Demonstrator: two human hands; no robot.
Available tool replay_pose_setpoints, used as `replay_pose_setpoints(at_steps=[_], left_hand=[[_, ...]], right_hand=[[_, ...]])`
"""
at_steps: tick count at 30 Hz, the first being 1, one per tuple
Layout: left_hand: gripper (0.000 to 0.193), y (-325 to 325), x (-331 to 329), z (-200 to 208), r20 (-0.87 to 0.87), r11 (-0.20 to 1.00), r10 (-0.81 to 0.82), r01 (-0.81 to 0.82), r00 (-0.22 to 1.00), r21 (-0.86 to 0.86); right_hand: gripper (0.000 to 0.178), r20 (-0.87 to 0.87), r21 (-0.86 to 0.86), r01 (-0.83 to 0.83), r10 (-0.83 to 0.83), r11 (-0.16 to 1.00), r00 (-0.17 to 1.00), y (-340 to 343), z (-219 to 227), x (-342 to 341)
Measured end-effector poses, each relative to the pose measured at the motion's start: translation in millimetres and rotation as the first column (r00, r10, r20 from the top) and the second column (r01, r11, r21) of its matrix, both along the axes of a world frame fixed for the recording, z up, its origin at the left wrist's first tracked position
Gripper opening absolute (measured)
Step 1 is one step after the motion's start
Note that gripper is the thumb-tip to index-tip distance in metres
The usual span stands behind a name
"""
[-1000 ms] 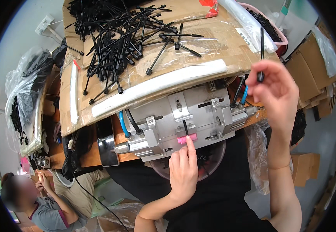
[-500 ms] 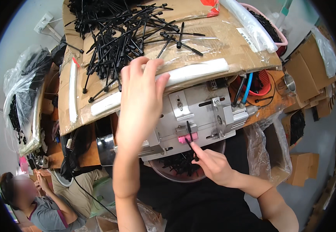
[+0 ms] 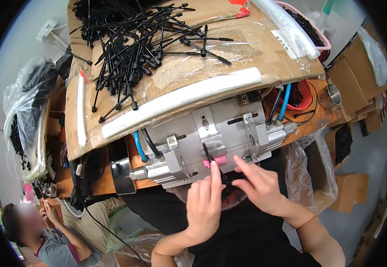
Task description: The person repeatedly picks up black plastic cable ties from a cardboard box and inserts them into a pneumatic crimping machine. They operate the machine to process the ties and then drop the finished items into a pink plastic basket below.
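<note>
A thin black plastic rod [image 3: 207, 151] lies against the small pink block [image 3: 220, 159] at the middle of the metal clamping fixture [image 3: 198, 155]. My left hand [image 3: 203, 202] is below the block, fingers close together, fingertips closed against the rod. To its right, my right hand [image 3: 261, 187] is open, with thumb and forefinger apart and nothing visible between them. The rod's lower part passes between my hands and is partly hidden. Beneath them, a clear bowl [image 3: 234, 204] of black pieces shows only in part.
A cardboard sheet [image 3: 264, 49] beyond the fixture bears a heap of black rods [image 3: 131, 53]. Metal cylinders with hoses flank the pink block. A red basket [image 3: 308, 98] stands at right, above a plastic-lined box [image 3: 311, 173]. Another person [image 3: 64, 240] sits at lower left.
My left hand has come down from the cardboard's edge to the rod by the pink block. My right hand has let go of the rod, its fingers spreading.
</note>
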State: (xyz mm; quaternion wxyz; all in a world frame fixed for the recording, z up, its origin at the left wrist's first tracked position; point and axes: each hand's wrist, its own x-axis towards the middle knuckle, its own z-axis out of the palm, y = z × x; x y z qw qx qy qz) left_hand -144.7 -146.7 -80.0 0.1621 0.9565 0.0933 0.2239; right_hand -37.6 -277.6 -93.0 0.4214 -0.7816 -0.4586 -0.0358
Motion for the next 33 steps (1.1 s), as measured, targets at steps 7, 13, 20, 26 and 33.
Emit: replay_pose_setpoints(at_steps=[7, 13, 20, 26, 33], left_hand=[[0.072, -4.0, 12.4, -14.5, -0.178, 0.999, -0.041, 0.043, 0.983, 0.013], [0.074, 0.6, 8.7, -7.4, -0.200, 0.993, -0.078, 0.058, 0.977, -0.104], [0.043, 105.7, 10.5, 68.9, 0.068, 0.972, 0.227, -0.222, 0.971, -0.080], [0.014, 227.4, 31.9, 90.4, -0.057, 0.931, 0.089, -0.103, 0.994, -0.350], [0.007, 208.4, 90.4, 89.0, -0.021, 0.962, -0.175, 0.166, 0.984, -0.219]], right_hand=[[0.045, -0.110, 0.071, 0.061, -0.053, 0.996, 0.993, -11.2, 14.4, 7.4], [0.044, -0.129, 0.058, 0.030, -0.022, 0.998, 0.991, -8.2, 20.7, 9.7], [0.043, 0.592, 0.079, -0.200, 0.115, 0.977, 0.798, 98.3, 82.9, 73.9], [0.013, 0.773, -0.261, -0.287, 0.377, 0.922, 0.511, 229.6, 100.3, 142.5], [0.021, 0.709, -0.162, -0.446, 0.418, 0.880, 0.568, 162.4, 106.7, 223.9]])
